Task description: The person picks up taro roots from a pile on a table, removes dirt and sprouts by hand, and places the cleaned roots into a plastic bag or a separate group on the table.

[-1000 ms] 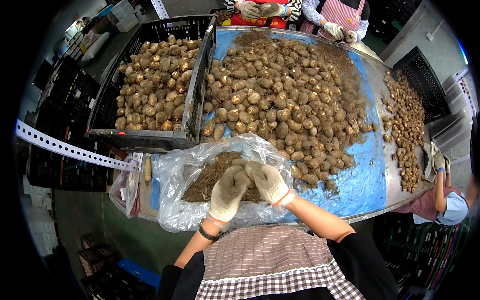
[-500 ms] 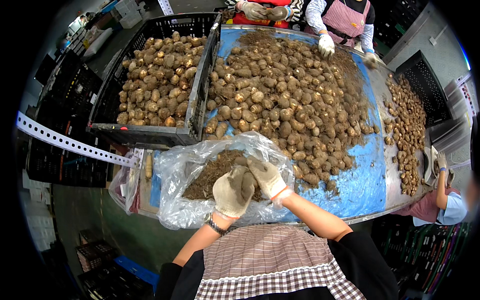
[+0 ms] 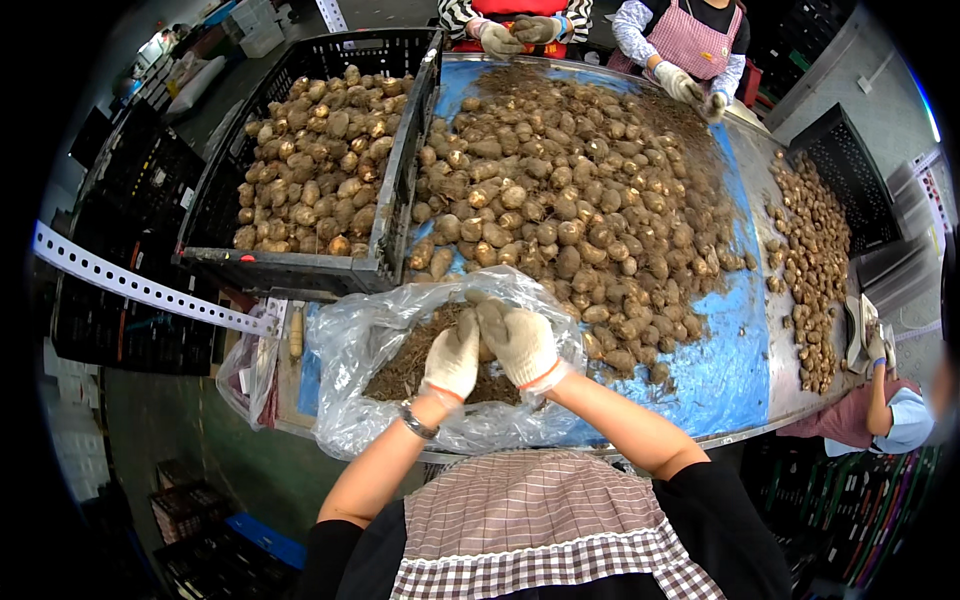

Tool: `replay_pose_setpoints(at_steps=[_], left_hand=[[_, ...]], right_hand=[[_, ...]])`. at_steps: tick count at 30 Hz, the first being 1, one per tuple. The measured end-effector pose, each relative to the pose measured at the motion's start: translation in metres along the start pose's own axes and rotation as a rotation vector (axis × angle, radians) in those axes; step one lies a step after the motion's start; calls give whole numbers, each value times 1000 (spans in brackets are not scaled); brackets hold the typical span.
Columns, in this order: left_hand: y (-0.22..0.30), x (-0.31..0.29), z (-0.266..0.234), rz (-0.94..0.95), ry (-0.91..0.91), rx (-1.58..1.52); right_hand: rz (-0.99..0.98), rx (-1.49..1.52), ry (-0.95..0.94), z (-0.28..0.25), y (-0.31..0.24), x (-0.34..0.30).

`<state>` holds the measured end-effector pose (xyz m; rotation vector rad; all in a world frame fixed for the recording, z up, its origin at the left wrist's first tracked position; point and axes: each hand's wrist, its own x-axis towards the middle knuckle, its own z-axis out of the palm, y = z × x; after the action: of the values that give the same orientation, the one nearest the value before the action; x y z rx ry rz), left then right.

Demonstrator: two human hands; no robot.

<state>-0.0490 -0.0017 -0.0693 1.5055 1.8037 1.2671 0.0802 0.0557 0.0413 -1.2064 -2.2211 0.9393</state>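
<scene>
Both my hands, in white knit gloves with dirty fingers, are together above a clear plastic bag (image 3: 350, 345). My left hand (image 3: 453, 357) is closed, its fingers against those of my right hand (image 3: 518, 345), which is curled over from the other side. Between them a small brown taro (image 3: 487, 353) shows in part; the gloves hide most of it. Below, the open bag holds a heap of brown root fibres and dirt (image 3: 398, 372). Just beyond the bag a large pile of hairy taros (image 3: 570, 220) covers the table.
A black crate (image 3: 285, 268) full of taros stands at the left, beside a perforated white metal strip (image 3: 150, 287). Blue sheeting (image 3: 735, 345) lies under the pile. Smaller taros (image 3: 810, 270) lie at the right near another black crate (image 3: 845, 175). Gloved co-workers stand across the table and at the right.
My hands have turned inward and over the taro, with the backs of the gloves now showing. Across the table, a co-worker's hand has lifted off the pile and come to the other hand.
</scene>
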Motion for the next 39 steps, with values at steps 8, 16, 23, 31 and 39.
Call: replay_pose_setpoints(at_steps=[8, 16, 23, 31, 39], left_hand=[[85, -5, -25, 123, 91, 266], [41, 14, -50, -915, -910, -1377], [93, -5, -27, -487, 25, -618], [88, 2, -40, -60, 85, -161], [119, -11, -20, -62, -59, -434]], right_hand=[[427, 182, -202, 10, 21, 6], [-418, 160, 86, -8, 11, -5], [-30, 420, -23, -12, 5, -31], [128, 537, 0, -17, 14, -44], [-127, 61, 141, -27, 0, -51]])
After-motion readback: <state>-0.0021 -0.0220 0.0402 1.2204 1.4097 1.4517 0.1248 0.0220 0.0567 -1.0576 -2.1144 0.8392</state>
